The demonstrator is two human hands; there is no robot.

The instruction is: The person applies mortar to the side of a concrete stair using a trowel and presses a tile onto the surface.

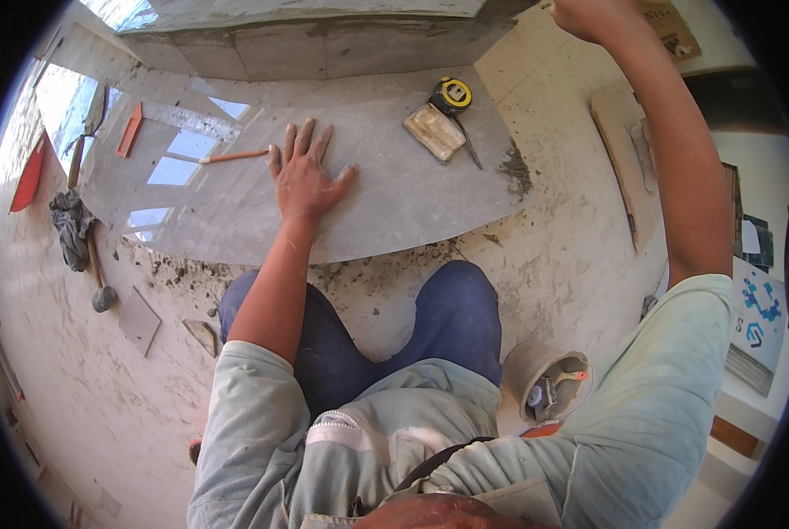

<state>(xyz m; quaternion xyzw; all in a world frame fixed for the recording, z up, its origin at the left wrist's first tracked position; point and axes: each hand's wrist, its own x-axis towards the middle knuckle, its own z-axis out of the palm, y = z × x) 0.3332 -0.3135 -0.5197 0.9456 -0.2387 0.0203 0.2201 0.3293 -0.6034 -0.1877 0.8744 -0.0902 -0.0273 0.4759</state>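
Observation:
My left hand (305,174) lies flat with its fingers spread on a large, glossy grey tile (386,207). A pencil (233,157) rests on the tile, its right end close to my left fingertips. My right hand (593,18) is raised at the top right, fingers curled; the frame edge cuts it off and whatever it grips is unclear. Right of my left hand, a black and yellow tape measure (452,94) sits by a worn tan block (434,132). A metal square (192,122) with an orange-red handle (130,130) lies at the tile's left.
A grey tiled step (280,50) runs behind the tile. At left are a trowel (79,159), a grey cloth (71,231), a mallet (104,298) and tile offcuts (139,322). A bucket (516,370) holding tools stands right of my knees. Mortar crumbs (183,269) litter the floor.

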